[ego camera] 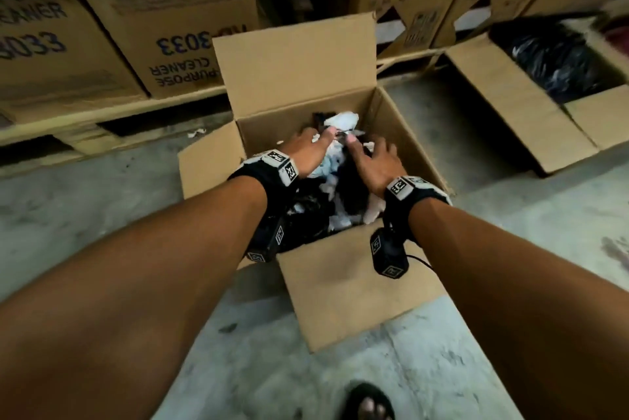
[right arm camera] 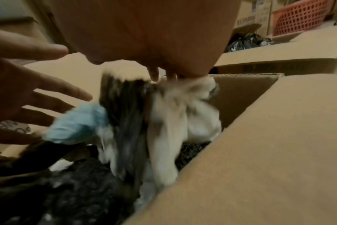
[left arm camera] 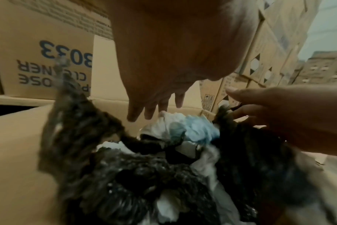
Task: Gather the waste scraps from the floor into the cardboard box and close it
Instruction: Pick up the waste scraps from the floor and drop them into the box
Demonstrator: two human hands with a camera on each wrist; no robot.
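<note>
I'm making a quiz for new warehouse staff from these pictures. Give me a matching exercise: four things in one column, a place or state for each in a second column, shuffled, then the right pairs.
Things
1. far flap of the cardboard box
2. near flap
3. small white scrap
4. light blue scrap

Places or states
A. lies on the floor left of the box, by the pallet
B. stands upright
C. folded outward and down toward the person
D. sits in the box among black and white scraps

Pairs: 1-B, 2-C, 3-A, 4-D
</note>
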